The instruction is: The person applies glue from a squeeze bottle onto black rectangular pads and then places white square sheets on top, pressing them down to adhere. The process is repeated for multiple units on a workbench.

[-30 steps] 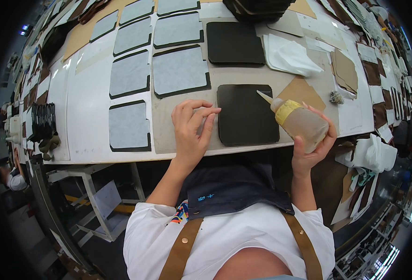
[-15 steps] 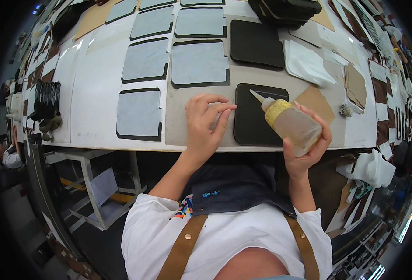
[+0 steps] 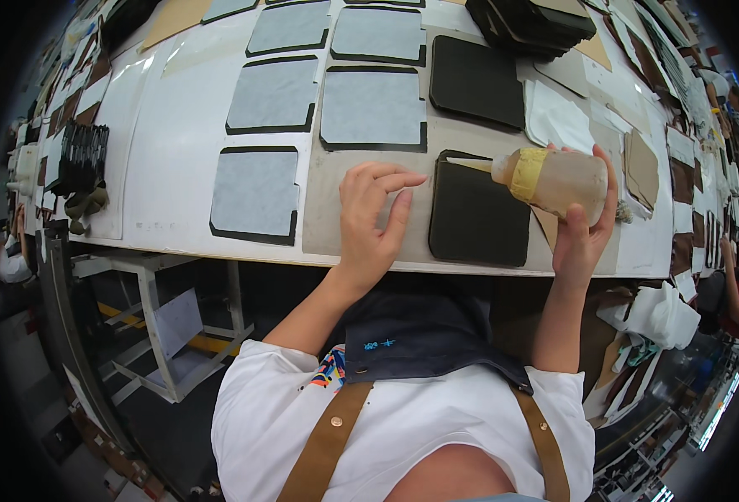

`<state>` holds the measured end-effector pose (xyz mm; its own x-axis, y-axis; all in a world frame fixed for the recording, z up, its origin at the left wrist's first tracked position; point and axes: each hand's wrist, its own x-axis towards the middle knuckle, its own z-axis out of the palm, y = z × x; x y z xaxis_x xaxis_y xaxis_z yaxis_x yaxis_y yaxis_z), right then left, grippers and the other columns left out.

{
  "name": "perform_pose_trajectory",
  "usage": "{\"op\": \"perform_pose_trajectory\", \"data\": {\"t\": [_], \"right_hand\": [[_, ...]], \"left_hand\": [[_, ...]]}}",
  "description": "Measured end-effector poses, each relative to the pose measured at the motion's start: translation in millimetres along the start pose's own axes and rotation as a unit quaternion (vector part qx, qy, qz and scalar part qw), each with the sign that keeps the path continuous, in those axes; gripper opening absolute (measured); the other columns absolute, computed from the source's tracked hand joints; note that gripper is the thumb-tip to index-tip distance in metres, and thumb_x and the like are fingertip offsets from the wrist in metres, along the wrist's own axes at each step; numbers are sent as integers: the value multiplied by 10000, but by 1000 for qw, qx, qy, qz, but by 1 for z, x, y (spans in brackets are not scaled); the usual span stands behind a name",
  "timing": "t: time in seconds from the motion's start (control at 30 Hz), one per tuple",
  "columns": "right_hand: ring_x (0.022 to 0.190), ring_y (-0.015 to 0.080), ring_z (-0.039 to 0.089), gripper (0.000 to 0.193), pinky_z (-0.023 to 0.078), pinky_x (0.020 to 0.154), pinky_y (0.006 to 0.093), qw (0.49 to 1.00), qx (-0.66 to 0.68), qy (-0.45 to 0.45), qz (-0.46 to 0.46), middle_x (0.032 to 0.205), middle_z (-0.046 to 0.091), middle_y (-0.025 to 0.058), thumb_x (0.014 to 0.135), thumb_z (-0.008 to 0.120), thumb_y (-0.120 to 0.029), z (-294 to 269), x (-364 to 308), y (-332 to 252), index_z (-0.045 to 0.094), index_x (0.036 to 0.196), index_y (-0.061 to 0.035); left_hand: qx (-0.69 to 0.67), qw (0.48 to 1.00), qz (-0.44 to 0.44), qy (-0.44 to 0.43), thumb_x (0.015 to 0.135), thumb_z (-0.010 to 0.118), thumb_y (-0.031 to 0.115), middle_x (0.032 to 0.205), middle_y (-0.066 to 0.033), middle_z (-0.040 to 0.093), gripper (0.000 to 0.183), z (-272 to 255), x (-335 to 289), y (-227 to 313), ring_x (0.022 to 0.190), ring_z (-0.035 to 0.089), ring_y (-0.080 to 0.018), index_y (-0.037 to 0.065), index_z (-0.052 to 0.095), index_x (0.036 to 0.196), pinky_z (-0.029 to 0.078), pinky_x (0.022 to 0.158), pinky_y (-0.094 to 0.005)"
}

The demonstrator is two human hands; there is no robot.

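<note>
My right hand (image 3: 585, 230) grips a squeeze bottle (image 3: 566, 188) with a yellow band and a pointed nozzle. The bottle lies nearly level above a black rounded panel (image 3: 478, 226) at the table's near edge. Its tip points left, by the panel's upper left corner; whether it touches cannot be told. Just left of that panel, my left hand (image 3: 371, 222) hovers open, fingers curved and thumb apart, holding nothing. Pale grey-blue pieces with black borders, such as one grey panel (image 3: 373, 107), lie in rows beyond and to the left. A second black panel (image 3: 477, 84) lies farther back.
A stack of dark pieces (image 3: 533, 25) stands at the back right. White sheets (image 3: 556, 115) and brown card pieces (image 3: 641, 171) lie on the right. Black pieces (image 3: 82, 157) are bunched at the far left. A white bundle (image 3: 658, 315) sits below the table's right edge.
My right hand has shifted right and up, turning the bottle from a slant to nearly level. My left hand keeps about the same place and pose. The view has shifted slightly.
</note>
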<state>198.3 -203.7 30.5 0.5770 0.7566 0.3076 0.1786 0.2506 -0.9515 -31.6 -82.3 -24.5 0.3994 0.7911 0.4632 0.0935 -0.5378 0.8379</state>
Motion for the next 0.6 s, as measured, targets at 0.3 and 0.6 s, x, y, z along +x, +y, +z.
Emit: {"op": "perform_pose_trajectory", "data": {"t": [0.3, 0.6], "right_hand": [[1379, 414, 497, 884, 426, 1137, 499, 998, 30, -34, 36, 1415, 533, 244, 863, 794, -384, -2, 16, 10, 347, 1529, -13], [1305, 396, 568, 892, 463, 1105, 485, 996, 23, -68, 56, 1380, 549, 235, 841, 790, -389, -13, 17, 13, 365, 1510, 19]], "left_hand": [[25, 1000, 11, -15, 940, 603, -2, 1098, -100, 659, 170, -3, 1, -2, 1072, 576, -261, 44, 700, 1071, 445, 963, -360], [27, 999, 9, -18, 950, 602, 4, 1095, -96, 659, 157, -1, 1, -2, 1062, 582, -249, 43, 703, 1063, 450, 953, -347]]}}
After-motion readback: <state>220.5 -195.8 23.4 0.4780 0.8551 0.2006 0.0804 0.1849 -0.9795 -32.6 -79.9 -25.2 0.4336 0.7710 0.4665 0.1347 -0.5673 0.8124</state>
